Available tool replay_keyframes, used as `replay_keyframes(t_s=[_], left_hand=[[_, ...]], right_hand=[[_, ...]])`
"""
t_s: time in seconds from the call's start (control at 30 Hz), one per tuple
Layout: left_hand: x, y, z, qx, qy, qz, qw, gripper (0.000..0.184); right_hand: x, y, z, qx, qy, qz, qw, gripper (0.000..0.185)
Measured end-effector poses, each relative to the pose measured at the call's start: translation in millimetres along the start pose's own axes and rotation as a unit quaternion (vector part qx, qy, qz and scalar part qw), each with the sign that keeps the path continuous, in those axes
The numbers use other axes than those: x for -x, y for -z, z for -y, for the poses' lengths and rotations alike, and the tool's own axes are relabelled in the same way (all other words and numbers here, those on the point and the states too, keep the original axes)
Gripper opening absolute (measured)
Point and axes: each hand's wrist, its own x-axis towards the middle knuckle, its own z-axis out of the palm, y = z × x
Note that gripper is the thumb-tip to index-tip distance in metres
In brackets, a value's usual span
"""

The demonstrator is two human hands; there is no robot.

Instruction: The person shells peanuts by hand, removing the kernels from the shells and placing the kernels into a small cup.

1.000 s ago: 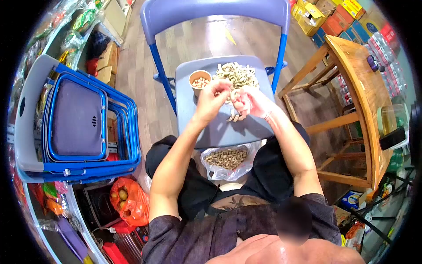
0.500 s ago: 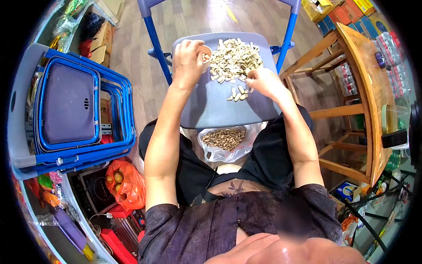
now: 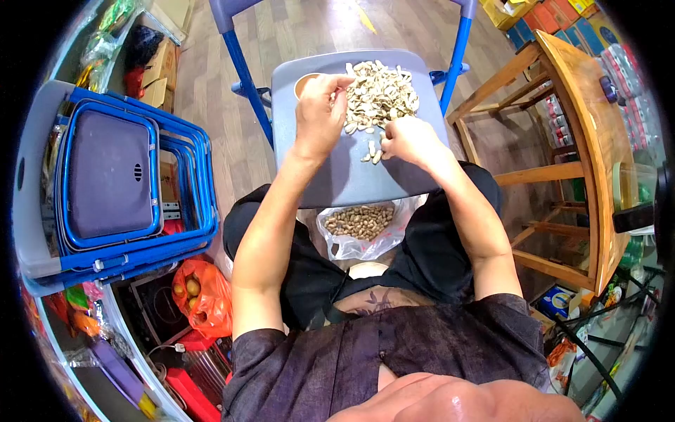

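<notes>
A heap of peanuts in shells (image 3: 383, 91) lies on the grey chair seat (image 3: 330, 179), with a few loose peanuts (image 3: 371, 152) nearer to me. My left hand (image 3: 320, 116) is at the left side of the heap, its fingers curled together; what they hold, if anything, is hidden. Behind it stands a small cup (image 3: 302, 86), mostly covered by the hand. My right hand (image 3: 411, 141) is at the loose peanuts, thumb and fingers closed on a peanut that is largely hidden. Below the seat, a clear plastic bag (image 3: 344, 247) holds many peanuts.
Folded blue-framed chairs (image 3: 112, 169) stand at the left, above an orange bag (image 3: 211, 302) with round produce. A wooden table (image 3: 580, 162) is at the right. The chair's blue frame (image 3: 246, 77) rises at the far side of the seat.
My left hand has moved right, away from the cup towards the heap. My right hand has shifted left and nearer to me, from the heap's edge to the loose peanuts.
</notes>
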Motion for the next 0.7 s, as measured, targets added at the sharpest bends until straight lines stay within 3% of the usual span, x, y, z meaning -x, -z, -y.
replay_keyframes(t_s=[0.07,0.13,0.17,0.23,0.37,0.47,0.7], left_hand=[[10,-14,-3,0.24,0.152,0.018,0.959,0.019],[20,-24,-1,0.312,0.201,0.046,0.927,0.024],[24,-31,2,0.338,0.219,0.051,0.914,0.026],[29,-33,-5,0.379,0.225,0.074,0.895,0.03],[25,-29,-19,0.277,0.191,0.103,0.936,0.029],[24,-23,-20,0.158,0.151,0.173,0.96,0.023],[27,-31,-10,0.095,0.06,0.156,0.981,0.018]], right_hand=[[0,8,-6,-0.042,-0.006,-0.031,0.999,0.029],[-3,17,-15,-0.273,0.006,-0.107,0.956,0.023],[-5,19,-17,-0.272,0.008,-0.11,0.956,0.023],[-7,20,-19,-0.5,0.082,-0.124,0.853,0.02],[2,30,-4,-0.536,0.053,-0.112,0.835,0.018],[-3,20,-4,-0.532,0.097,-0.107,0.834,0.018],[2,22,2,-0.498,0.117,-0.09,0.854,0.021]])
